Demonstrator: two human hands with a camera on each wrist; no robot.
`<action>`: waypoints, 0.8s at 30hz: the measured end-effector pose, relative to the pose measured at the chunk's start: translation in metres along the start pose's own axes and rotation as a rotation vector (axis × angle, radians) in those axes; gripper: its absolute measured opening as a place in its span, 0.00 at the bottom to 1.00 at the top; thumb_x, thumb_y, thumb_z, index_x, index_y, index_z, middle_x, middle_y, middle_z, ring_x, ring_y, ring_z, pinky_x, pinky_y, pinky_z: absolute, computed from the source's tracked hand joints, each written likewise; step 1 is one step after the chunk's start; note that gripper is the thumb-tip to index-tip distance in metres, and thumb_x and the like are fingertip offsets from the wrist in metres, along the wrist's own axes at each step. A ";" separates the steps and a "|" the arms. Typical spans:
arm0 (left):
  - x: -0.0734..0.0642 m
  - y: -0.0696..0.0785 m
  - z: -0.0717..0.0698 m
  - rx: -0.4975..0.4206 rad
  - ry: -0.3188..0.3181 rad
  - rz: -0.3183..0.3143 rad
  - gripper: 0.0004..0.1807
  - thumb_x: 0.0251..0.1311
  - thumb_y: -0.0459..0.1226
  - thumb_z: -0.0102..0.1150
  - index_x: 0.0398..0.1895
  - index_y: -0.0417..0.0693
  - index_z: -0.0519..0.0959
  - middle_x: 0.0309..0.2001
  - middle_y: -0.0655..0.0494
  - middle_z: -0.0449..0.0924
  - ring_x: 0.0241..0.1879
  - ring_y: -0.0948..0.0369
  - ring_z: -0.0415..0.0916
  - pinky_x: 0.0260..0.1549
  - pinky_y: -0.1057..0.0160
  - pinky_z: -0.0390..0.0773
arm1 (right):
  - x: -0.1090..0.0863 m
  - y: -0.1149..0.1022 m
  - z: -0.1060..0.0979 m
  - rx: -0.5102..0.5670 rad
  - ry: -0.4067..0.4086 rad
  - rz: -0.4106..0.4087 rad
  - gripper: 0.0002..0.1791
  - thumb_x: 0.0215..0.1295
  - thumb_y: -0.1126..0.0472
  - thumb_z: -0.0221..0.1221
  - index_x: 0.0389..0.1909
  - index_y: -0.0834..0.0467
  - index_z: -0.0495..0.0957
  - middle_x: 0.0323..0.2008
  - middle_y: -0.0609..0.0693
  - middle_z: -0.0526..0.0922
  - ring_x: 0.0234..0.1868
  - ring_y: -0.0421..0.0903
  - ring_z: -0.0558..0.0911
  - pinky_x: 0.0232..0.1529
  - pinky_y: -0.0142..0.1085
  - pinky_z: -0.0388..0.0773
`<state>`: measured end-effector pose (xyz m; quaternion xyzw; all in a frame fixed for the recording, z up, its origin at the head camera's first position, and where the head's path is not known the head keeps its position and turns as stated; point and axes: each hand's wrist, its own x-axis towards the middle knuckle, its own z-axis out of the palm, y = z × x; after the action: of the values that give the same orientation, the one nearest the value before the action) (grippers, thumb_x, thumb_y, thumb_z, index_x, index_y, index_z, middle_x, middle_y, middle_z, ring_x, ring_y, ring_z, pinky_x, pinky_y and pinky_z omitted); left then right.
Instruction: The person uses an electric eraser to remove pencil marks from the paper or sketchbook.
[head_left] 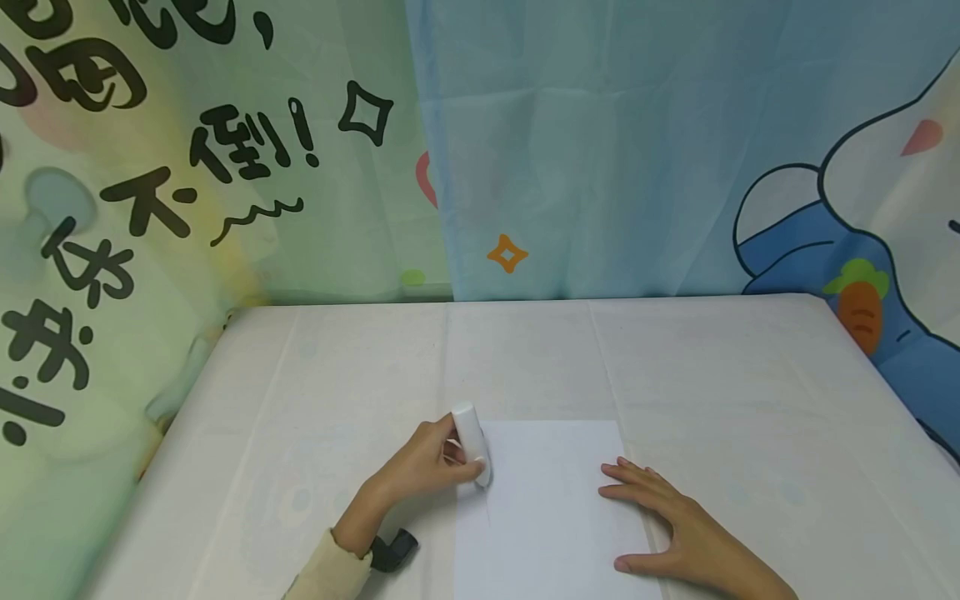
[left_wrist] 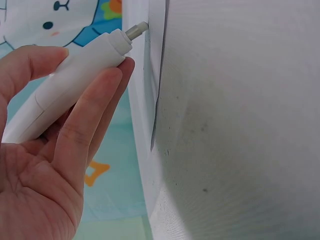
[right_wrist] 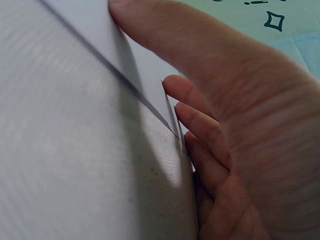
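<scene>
My left hand (head_left: 427,462) holds a white electric eraser (head_left: 471,442) between thumb and fingers, over the left edge of a white sheet of paper (head_left: 555,517). In the left wrist view, the grey tip (left_wrist: 137,31) of the eraser points at the paper and meets or nearly meets it. On the sheet's right side rests my right hand (head_left: 667,521), its fingers spread and the thumb apart from them. The right wrist view shows its thumb (right_wrist: 150,22) and fingertips at the paper, gripping nothing.
A white cloth covers the table (head_left: 315,375) under the paper. Behind it hangs a printed curtain (head_left: 600,167) with a cartoon rabbit at the right and large black lettering at the left. A black strap device (head_left: 393,550) sits at my left wrist.
</scene>
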<state>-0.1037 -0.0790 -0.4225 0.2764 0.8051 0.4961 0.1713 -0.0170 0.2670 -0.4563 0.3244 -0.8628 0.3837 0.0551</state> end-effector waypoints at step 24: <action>0.001 0.001 0.000 0.013 -0.007 0.010 0.17 0.60 0.33 0.63 0.47 0.32 0.71 0.39 0.45 0.81 0.35 0.65 0.79 0.36 0.72 0.79 | 0.000 0.001 0.000 -0.013 0.004 0.010 0.40 0.42 0.51 0.77 0.60 0.52 0.75 0.70 0.34 0.65 0.73 0.27 0.51 0.68 0.17 0.39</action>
<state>-0.1041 -0.0784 -0.4213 0.2833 0.8061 0.4909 0.1700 -0.0171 0.2675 -0.4567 0.3188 -0.8669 0.3789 0.0571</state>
